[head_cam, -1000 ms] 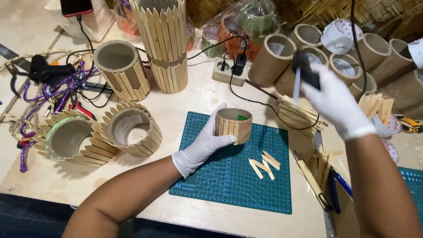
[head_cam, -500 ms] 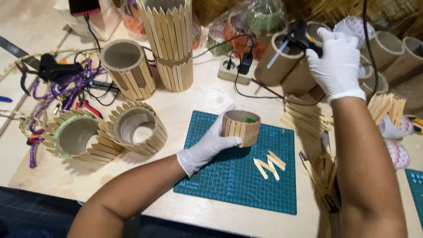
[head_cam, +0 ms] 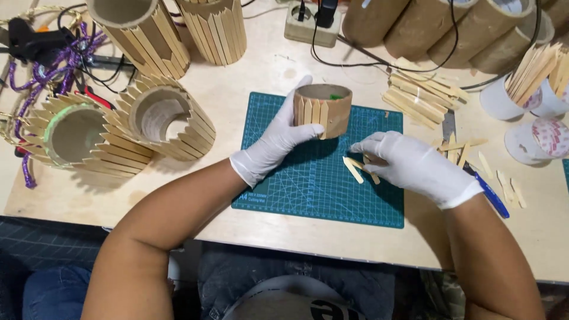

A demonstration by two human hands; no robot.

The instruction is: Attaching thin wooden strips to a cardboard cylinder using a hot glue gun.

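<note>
My left hand (head_cam: 271, 148), in a white glove, grips a short cardboard tube (head_cam: 325, 109) standing on the green cutting mat (head_cam: 308, 189). A few wooden sticks are glued upright on the tube's near side. My right hand (head_cam: 409, 163), also gloved, rests on the mat over a few loose cut wooden sticks (head_cam: 355, 169), its fingertips touching them.
Two stick-clad tubes (head_cam: 169, 121) lie left of the mat, taller ones (head_cam: 145, 32) stand behind. A pile of sticks (head_cam: 418, 95), cups holding sticks (head_cam: 521, 83), plain cardboard tubes (head_cam: 427, 24), a power strip (head_cam: 311, 26), a black glue gun (head_cam: 32, 41) and a blue pen (head_cam: 489, 192) surround the mat.
My right hand has come down from the back right, where it held a black tool by the tubes, to the loose sticks on the mat. The left hand stays on the short tube.
</note>
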